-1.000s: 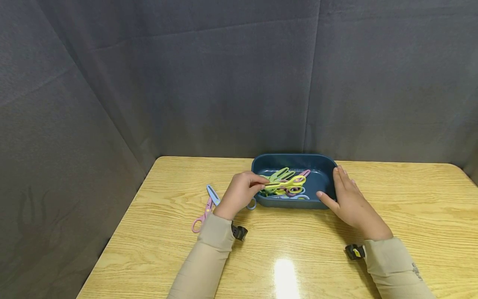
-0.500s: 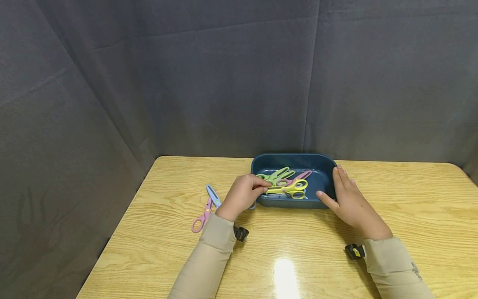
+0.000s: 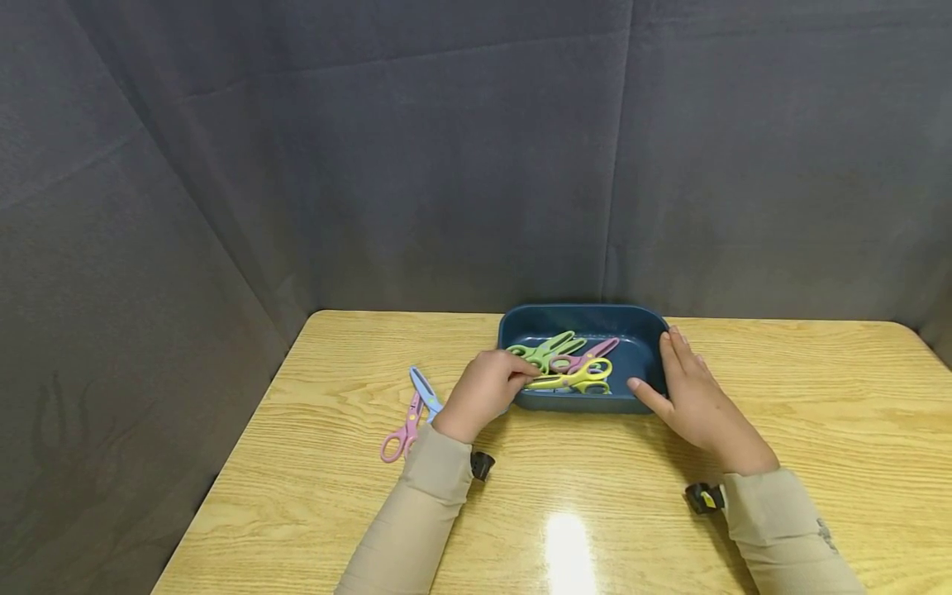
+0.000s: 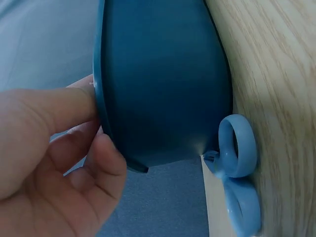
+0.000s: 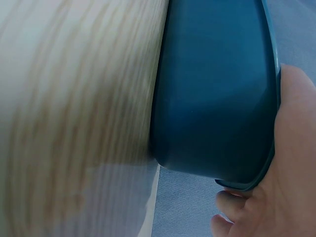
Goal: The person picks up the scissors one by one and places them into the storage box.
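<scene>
"If the left hand [image 3: 487,384] is followed to its fingertips, what is found?"

"By its curled fingers the yellow scissors [image 3: 571,380] appear to be pinched at the blade end; since the contact is hidden by the rim in the left wrist view, how firmly they are gripped cannot be told."

"And where are they placed?"

"Inside the tray [image 3: 580,404], toward its front wall, beside the green scissors [image 3: 549,350] and the pink scissors [image 3: 601,350]. Seen from the left fingers, they are stretched rightward, the long axis set roughly along the tray's length and the handles pointed toward the right hand [image 3: 699,409]."

"By which hand are they more easily reached?"

"By the left, it is judged: the blade end is met by its fingers, while the handles are separated from the right thumb by a gap. Any coming move should be governed by that line."

"What of the right fingers?"

"They are laid straight against the tray's right end, thumb spread wide; nothing is seen gripped."

"And outside?"

"On the bench [image 3: 595,471], the blue scissors [image 3: 424,387] are crossed with the outer pink scissors [image 3: 402,435]."
</scene>
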`<action>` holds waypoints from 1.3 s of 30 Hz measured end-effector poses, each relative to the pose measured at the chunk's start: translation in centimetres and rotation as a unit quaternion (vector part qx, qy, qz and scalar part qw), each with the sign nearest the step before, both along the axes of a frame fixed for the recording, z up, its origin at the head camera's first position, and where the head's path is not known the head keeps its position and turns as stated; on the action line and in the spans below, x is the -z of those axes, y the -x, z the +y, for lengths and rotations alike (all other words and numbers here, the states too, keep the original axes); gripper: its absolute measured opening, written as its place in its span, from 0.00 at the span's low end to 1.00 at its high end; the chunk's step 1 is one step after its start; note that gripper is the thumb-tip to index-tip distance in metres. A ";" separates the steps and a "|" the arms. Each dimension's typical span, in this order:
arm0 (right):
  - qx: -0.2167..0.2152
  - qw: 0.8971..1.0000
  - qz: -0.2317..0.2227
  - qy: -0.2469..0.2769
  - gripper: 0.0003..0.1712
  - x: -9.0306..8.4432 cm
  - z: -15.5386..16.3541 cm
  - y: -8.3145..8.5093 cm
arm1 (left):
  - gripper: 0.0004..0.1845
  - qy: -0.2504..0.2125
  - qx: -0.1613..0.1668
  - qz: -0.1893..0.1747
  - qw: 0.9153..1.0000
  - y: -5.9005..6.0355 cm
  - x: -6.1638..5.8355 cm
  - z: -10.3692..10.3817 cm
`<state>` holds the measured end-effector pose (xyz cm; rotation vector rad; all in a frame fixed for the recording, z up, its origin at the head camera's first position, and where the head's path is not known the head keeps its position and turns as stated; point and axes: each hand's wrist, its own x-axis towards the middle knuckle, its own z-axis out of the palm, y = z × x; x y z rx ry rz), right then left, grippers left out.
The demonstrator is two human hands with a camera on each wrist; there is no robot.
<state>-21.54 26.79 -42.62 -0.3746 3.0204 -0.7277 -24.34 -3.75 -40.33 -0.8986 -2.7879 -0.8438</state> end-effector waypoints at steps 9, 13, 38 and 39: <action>0.003 1.000 0.002 0.000 0.57 0.0 0.0 0.0 | 0.10 0.016 -0.006 0.003 1.000 -0.2 -0.2 0.3; 0.002 1.000 -0.002 0.002 0.58 -0.1 -0.1 0.0 | 0.09 0.015 -0.009 0.003 1.000 -0.2 -0.2 0.3; 0.003 1.000 -0.004 0.002 0.58 0.1 0.0 0.0 | 0.10 0.050 -0.009 0.026 0.998 -0.3 -0.1 0.1; 0.004 1.000 -0.004 0.001 0.58 0.1 0.0 0.0 | 0.10 0.053 -0.010 0.032 0.998 -0.3 -0.2 0.0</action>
